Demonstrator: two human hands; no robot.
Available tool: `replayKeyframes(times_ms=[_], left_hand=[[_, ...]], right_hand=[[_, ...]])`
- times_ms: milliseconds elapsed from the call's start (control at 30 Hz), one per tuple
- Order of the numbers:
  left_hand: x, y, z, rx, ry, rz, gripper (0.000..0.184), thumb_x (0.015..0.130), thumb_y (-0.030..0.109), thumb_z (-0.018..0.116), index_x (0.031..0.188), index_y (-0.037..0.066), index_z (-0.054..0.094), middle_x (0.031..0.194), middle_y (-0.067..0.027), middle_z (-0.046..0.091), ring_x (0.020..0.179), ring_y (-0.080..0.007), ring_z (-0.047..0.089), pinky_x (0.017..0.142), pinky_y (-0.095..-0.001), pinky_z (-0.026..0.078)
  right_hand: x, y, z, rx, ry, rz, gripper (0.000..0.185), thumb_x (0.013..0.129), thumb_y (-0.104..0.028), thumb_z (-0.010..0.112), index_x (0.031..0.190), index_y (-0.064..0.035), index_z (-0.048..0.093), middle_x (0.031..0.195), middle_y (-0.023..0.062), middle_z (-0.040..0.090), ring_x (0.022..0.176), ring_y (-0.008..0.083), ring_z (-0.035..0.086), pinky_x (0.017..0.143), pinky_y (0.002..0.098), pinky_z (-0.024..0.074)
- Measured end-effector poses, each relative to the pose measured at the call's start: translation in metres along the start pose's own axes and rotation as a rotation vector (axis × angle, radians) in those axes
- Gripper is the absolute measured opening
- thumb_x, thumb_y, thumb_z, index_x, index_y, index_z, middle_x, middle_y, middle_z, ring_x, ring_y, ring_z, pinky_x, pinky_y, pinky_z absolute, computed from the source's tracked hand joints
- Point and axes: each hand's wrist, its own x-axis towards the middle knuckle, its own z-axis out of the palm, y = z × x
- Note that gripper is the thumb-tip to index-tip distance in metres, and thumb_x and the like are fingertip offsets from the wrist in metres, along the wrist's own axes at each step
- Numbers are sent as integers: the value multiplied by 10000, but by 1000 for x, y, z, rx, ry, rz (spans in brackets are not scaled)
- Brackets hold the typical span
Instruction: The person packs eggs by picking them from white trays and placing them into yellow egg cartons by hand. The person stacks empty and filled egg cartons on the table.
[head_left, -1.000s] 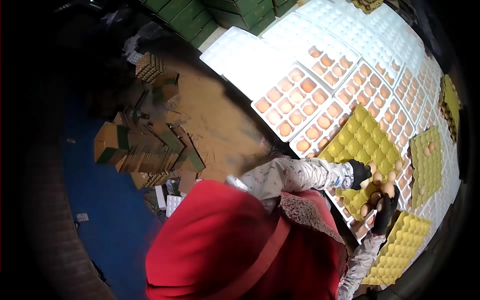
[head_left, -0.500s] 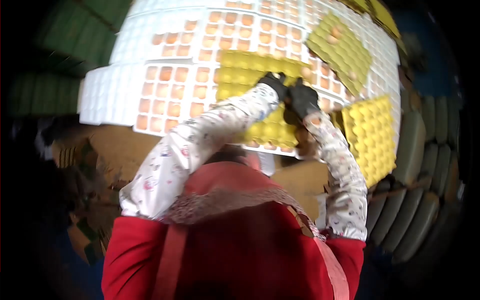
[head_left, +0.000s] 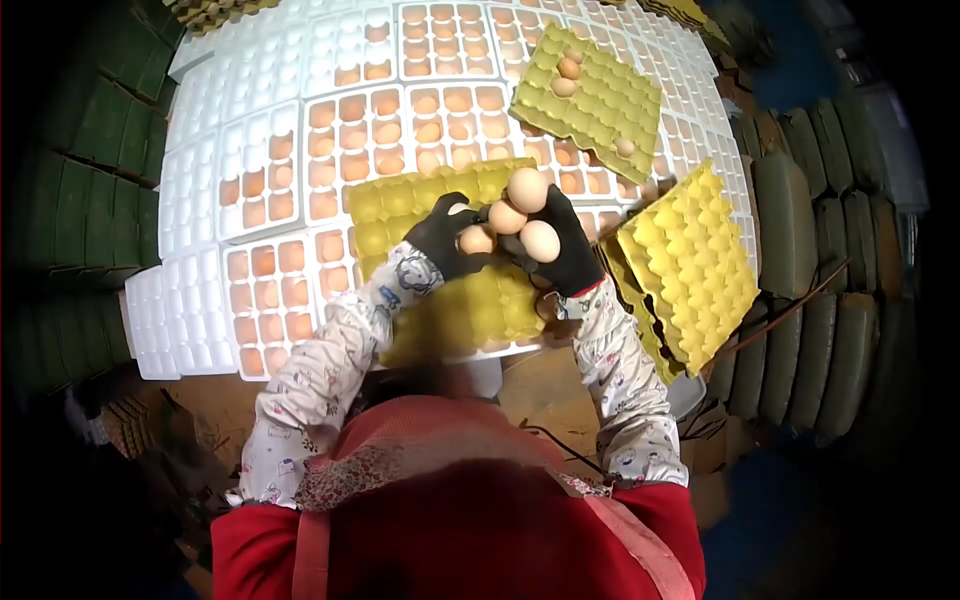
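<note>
Both of my hands wear black gloves and are raised over a yellow pulp egg tray (head_left: 430, 325). My right hand (head_left: 572, 243) is closed round a cluster of brown eggs (head_left: 540, 241), three of which show clearly. Close beside it, my left hand (head_left: 440, 236) has its fingers curled round a brown egg (head_left: 476, 239). A pale bit of what may be another egg shows between the left fingers. The two hands nearly meet, with the eggs between them. No eggs are visible in the part of the yellow tray below the hands.
White foam trays (head_left: 262, 185) with brown eggs cover the table. A yellow tray (head_left: 600, 110) bearing several eggs lies at the back right. Tilted yellow trays (head_left: 690, 270) lean at the right edge. Stacked grey-green bundles (head_left: 785, 240) stand beyond.
My hands have come up from the yellow tray and now show eggs in them. The eggs were hidden before. The whole view has shifted, with the trays now further left.
</note>
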Motion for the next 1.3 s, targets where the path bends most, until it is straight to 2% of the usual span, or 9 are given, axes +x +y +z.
replayKeyframes(times_ms=[33,100,167,300,433,500,700,1067,1300], left_hand=[[2,-23,-5,10,180,229,491,700,254,723,1137,86,574,1077,-147,549,831,-261,623,711,-382,528],[-15,-29,-50,-871,75,-373,516,741,288,690,1161,27,539,948,-110,594,727,-199,620,649,-335,525],[-24,-64,-93,-1088,152,-433,492,812,332,613,1164,-2,531,887,-98,613,706,-160,599,609,-293,500],[-10,-125,-187,-790,474,-612,451,813,304,633,1154,21,551,892,-84,620,666,-182,600,607,-292,507],[33,-190,-270,439,304,-331,429,741,319,707,1076,71,604,1021,-119,597,939,-257,592,793,-350,499],[75,-185,-296,869,-139,-322,402,705,332,718,1042,136,620,1133,-107,543,1093,-309,508,901,-381,461],[123,-240,-312,894,-418,-202,475,678,298,725,1096,114,592,1166,-102,506,1055,-326,546,899,-391,468],[164,-276,-316,516,-104,-332,375,729,299,685,1068,142,647,1092,-92,637,977,-252,617,877,-335,490],[274,-246,-202,288,265,20,476,718,423,723,1072,121,621,1046,-126,630,918,-280,620,826,-363,495]], right_hand=[[5,0,4,6,-24,0,368,958,-355,373,1090,-40,510,947,78,590,809,174,576,736,308,486],[21,5,15,-755,-9,-245,423,971,-377,340,1159,-30,492,1024,100,596,833,185,596,707,295,508],[62,10,21,-213,44,26,445,965,-345,359,1253,-19,455,1110,117,589,879,167,592,707,274,494],[139,18,65,-455,-81,30,425,942,-319,429,1246,-22,457,1038,68,587,891,133,580,675,251,464],[267,32,74,-916,-17,-72,445,752,-244,704,1130,-72,543,1027,57,547,878,174,595,714,294,489],[336,45,58,-1644,-83,-912,446,687,-238,742,1081,-132,561,1108,93,487,881,272,605,754,360,507],[442,37,98,-2297,-328,-519,329,734,-113,615,1058,-168,596,1209,145,438,953,338,595,792,426,512],[475,6,34,-1528,58,-690,236,773,-267,688,952,-119,642,1101,92,537,878,219,609,809,327,481],[255,1,49,-912,338,-545,165,868,-120,589,959,12,625,840,20,621,776,88,571,706,227,455]])
